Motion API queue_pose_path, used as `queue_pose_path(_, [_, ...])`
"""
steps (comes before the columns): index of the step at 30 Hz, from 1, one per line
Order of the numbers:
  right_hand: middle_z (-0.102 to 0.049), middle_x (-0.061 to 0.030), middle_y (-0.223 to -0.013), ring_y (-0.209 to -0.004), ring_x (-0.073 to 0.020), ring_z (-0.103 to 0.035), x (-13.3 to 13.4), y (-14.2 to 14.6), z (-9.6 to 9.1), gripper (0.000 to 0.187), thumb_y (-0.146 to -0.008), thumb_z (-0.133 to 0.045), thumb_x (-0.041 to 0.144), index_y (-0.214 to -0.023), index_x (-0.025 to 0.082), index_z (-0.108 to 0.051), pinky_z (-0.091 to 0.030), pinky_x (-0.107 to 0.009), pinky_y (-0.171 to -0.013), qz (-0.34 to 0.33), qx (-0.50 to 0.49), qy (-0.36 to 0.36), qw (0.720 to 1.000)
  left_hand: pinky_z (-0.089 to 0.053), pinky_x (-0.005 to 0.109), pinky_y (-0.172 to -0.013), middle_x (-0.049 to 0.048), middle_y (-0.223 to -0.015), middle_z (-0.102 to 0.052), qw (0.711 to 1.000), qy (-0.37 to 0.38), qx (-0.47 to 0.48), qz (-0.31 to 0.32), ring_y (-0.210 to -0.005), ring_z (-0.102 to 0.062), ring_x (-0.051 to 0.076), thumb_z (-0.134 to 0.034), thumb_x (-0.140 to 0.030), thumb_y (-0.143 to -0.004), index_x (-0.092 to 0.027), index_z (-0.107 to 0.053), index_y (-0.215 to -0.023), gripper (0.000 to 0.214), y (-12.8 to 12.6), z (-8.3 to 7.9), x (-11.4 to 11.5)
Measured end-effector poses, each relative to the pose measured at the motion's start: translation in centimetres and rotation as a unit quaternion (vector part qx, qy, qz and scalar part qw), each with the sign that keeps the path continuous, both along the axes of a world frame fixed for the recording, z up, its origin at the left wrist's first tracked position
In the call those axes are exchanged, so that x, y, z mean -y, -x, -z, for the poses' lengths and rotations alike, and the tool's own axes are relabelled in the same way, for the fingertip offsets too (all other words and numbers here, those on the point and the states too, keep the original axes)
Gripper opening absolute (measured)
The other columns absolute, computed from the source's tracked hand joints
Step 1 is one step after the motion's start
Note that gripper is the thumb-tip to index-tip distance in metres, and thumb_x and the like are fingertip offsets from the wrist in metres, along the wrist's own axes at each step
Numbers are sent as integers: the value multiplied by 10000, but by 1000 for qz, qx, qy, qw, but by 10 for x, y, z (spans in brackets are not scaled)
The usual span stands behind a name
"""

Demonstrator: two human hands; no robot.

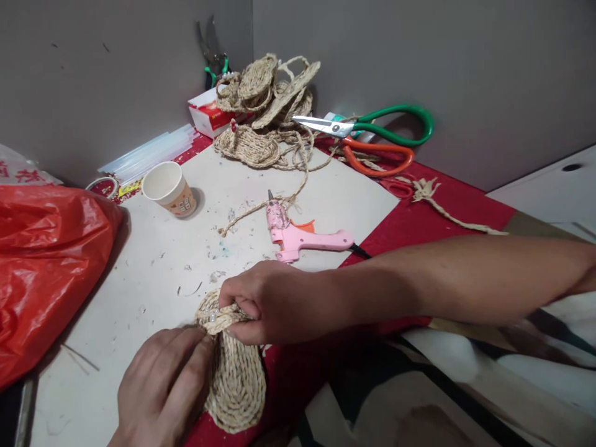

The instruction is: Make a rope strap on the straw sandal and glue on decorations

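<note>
A small slipper of coiled straw braid [239, 385] lies at the near edge of the white board, with a braided strap and a few pearl-like beads across its upper part. My right hand [274, 301] reaches in from the right and pinches the strap between thumb and curled fingers. Against the slipper's left side, my left hand [165, 379] presses with fingers together, gripping the edge by the strap; its thumb is hidden. Just beyond my right hand, a pink glue gun [307, 239] lies on its side, nozzle pointing away.
A paper cup [165, 186] stands left of the glue gun. Behind are straw braid pieces [261, 93], large scissors [344, 128], clear glue sticks [149, 152], and pruning shears [214, 62] by the wall. A red plastic bag [51, 267] fills the left side.
</note>
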State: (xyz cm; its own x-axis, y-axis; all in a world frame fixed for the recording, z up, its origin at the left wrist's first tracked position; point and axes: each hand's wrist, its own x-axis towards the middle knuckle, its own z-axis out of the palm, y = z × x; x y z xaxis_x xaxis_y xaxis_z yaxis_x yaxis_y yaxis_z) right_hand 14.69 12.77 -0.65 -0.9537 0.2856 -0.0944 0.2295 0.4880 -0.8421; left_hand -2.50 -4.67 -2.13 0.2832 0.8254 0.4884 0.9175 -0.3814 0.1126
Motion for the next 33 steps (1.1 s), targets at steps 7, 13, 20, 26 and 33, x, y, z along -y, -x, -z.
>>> queue_pose_path(7, [-490,71,-575,-545,-54,-384,0,0,0,155,-748,-643,204,-883,146,-595,-283,-234,-589,-8,-17,-5,1000,-486,423,-902,185,-1147,-674,1000,-14,-22,-7,-1080,-612,287,-637,-30,-811,-88,-648,-1108,302,2,4,-1])
queue_pose_path(13, [-495,62,-594,-553,-61,-390,0,0,3,184,-748,-623,266,-887,146,-601,-277,-244,-585,-12,-29,-7,999,-491,405,-901,180,-1147,-687,999,17,-17,-26,-1090,-624,273,-670,-79,-816,-126,-596,-1016,218,0,2,-14])
queue_pose_path(20, [-469,67,-572,-546,-60,-381,-1,2,3,169,-731,-631,243,-866,144,-604,-268,-241,-581,-6,-41,-18,999,-514,323,-851,113,-1081,-699,997,48,45,-46,-984,-650,193,-629,-95,-850,-172,-578,-968,150,-4,-1,-20])
queue_pose_path(26, [-476,78,-545,-507,-48,-366,1,5,3,143,-705,-645,210,-825,148,-599,-252,-220,-549,6,-16,-20,1000,-524,325,-869,91,-1075,-710,997,31,53,-53,-994,-662,191,-632,-72,-841,-194,-569,-995,206,-5,4,-18])
queue_pose_path(33, [-565,43,-634,-546,-59,-450,-1,3,-23,251,-734,-642,192,-973,115,-642,-287,-201,-545,-43,56,-13,997,-556,321,-836,86,-1045,-725,996,0,62,-64,-976,-676,190,-604,-71,-851,-195,-572,-965,172,-6,10,-17])
